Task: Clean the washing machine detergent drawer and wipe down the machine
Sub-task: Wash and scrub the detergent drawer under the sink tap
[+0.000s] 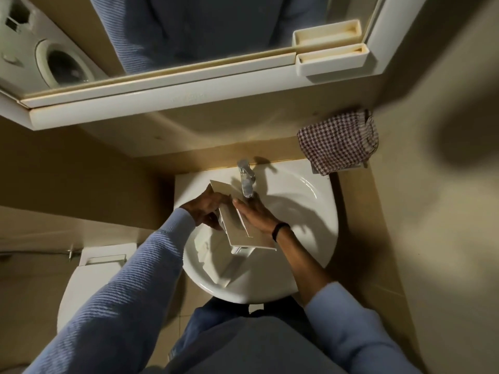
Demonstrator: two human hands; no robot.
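Several left fingers (210, 193) grip drawer (237, 228); right fingers (243, 208) flat.

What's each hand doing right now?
Left hand: grips the detergent drawer over the sink.
Right hand: open, lying flat against the drawer.

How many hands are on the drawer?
2. The left hand grips the drawer at its left; the right hand rests on its right, under the tap.
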